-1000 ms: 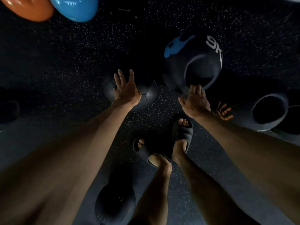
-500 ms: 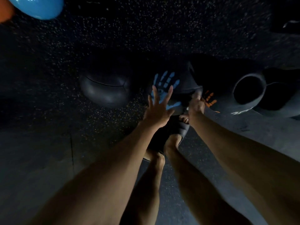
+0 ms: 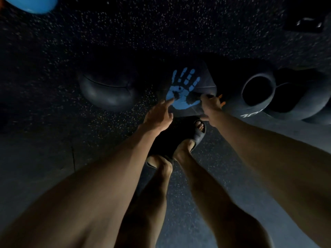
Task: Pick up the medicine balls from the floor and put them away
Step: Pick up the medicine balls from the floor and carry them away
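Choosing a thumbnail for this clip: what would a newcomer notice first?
The bright blue handprint on the black rubber medicine ball at centre stands out in the dark, with the left hand reaching onto it and the right hand at its right edge. Next, the glossy blue ball in the top left corner, then the black ball with a round recess at right.

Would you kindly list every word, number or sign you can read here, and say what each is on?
"10": white print low on the hollowed medicine ball; the characters after it are too dim to read.
No lettering: the middle medicine ball bears only a blue handprint.
Unreadable: the orange mark between the two balls, mostly hidden.
Unreadable: white marks on the dark object at top right, too blurred.
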`<state>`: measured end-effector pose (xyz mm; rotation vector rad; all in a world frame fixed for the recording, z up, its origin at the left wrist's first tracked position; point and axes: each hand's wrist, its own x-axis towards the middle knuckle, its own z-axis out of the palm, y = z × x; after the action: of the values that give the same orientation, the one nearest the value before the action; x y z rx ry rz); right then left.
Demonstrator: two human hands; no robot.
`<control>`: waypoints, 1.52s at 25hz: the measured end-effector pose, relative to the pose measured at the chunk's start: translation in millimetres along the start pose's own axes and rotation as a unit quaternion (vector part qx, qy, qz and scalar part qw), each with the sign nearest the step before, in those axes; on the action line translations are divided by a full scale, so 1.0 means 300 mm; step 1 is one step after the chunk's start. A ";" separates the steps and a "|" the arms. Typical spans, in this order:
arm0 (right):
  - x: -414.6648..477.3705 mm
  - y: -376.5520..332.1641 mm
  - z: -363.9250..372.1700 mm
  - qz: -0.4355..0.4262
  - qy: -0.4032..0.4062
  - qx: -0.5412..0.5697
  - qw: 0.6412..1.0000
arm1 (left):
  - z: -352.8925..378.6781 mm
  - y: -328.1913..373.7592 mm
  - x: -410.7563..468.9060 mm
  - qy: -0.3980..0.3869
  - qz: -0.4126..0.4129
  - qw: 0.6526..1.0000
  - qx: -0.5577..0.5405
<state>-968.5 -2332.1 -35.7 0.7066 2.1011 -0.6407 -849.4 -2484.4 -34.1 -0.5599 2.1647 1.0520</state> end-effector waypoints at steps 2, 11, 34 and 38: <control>-0.128 -0.004 0.003 -0.034 -0.035 -0.039 0.998 | -0.030 -0.007 -0.060 -0.038 -0.032 0.999 -0.003; -0.684 0.122 0.220 -0.303 -0.171 -0.388 0.853 | -0.090 -0.216 -0.599 0.020 -0.163 0.986 -0.017; -1.062 1.463 1.077 -0.303 -0.239 -0.670 0.634 | 1.124 -1.135 -1.508 0.082 -0.403 0.840 -0.354; -1.031 1.639 1.140 -0.299 -0.218 -0.646 0.668 | 1.246 -1.193 -1.494 0.068 -0.406 0.814 -0.409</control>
<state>-296.9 -2283.6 -65.2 -0.8935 1.6893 0.4393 -178.6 -2352.3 -72.7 -1.7952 1.1882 1.3835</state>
